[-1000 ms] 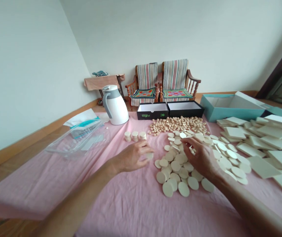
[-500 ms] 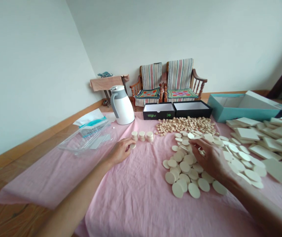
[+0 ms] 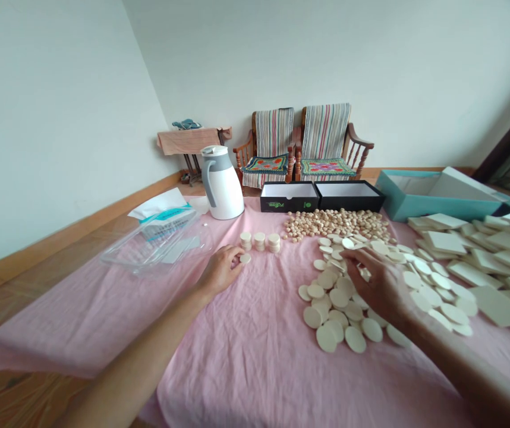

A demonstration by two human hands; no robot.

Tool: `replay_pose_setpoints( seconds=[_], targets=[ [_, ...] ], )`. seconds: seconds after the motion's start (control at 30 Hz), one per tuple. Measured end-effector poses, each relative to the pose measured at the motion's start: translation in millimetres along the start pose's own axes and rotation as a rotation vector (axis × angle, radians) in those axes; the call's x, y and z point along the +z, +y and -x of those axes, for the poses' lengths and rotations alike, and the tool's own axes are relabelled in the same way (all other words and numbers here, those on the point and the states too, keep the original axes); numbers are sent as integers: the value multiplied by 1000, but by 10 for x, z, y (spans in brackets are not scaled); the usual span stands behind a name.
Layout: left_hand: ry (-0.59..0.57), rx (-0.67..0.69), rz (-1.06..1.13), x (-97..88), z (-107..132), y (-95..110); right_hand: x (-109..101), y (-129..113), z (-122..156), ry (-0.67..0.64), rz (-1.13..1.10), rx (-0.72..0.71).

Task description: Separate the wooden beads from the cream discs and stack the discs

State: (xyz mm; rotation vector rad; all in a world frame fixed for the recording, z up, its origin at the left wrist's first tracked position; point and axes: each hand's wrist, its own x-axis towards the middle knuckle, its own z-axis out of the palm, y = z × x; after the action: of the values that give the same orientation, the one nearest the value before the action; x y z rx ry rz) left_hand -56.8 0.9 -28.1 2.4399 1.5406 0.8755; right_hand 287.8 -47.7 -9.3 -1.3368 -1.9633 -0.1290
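Observation:
My left hand (image 3: 220,271) is low over the pink cloth, its thumb and fingers curled at the left edge of a pale round disc (image 3: 245,259). Just behind that disc stand three short stacks of discs: a left stack (image 3: 245,240), a middle stack (image 3: 260,241) and a right stack (image 3: 274,242). My right hand (image 3: 377,282) reaches into a spread pile of larger-looking loose discs (image 3: 339,297). Its thumb and fingers are bent together on a disc at the pile's far left part, and the fingertips are partly hidden.
Small round wooden pieces (image 3: 335,224) lie behind the pile. Two black boxes (image 3: 289,205) and a turquoise box (image 3: 433,207) stand at the back. Square pale tiles (image 3: 500,255) are heaped right. A white jug (image 3: 223,190) and a clear plastic tray (image 3: 125,255) are left.
The view has shifted slightly. The disc at my left hand shows more of its face, a little farther out from the fingers. My right hand stays in the pile.

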Motion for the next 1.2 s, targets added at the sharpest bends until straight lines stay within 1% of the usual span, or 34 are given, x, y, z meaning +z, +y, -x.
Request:
replay_pose_setpoints(
  seconds=[0.1, 0.13, 0.17, 0.23, 0.27, 0.37, 0.43, 0.53, 0.63, 0.73, 0.97, 1.03, 1.1, 1.2],
  targets=[
    [71, 25, -22, -40, -7, 77, -6, -150, -30, -141, 0, -50],
    [81, 38, -10, -57, -10, 131, -8, -197, -43, -177, -15, -65],
    [67, 57, 15, -72, -12, 201, -7, -239, -56, -200, -39, -75],
    [-27, 122, 86, -79, -14, 388, 10, -291, -77, -207, -93, -79],
    [-100, 175, 115, -68, -14, 499, 28, -300, -83, -187, -113, -71],
    [-283, 340, 151, 30, -15, 839, 106, -262, -70, -69, -124, -32],
    [-351, 379, 150, 132, -21, 1022, 151, -208, -38, -21, -107, -19],
    [-363, 385, 132, 272, -42, 1175, 158, -133, 14, -26, -79, -11],
    [-364, 371, 130, 338, -71, 1205, 120, -94, 33, -16, -76, 13],
    [-374, 355, 142, 346, -85, 1189, 105, -77, 28, -13, -78, 27],
    [-317, 284, 156, 346, -16, 1156, 138, -58, 43, -47, -57, 24],
    [-311, 281, 147, 306, 7, 1121, 121, -63, 45, -47, -64, 17],
    [-288, 288, 128, 226, 11, 1058, 99, -69, 41, -49, -63, 28],
    [-183, 253, 101, 49, -38, 889, 80, -68, 33, -55, -55, 55]
  ],
)
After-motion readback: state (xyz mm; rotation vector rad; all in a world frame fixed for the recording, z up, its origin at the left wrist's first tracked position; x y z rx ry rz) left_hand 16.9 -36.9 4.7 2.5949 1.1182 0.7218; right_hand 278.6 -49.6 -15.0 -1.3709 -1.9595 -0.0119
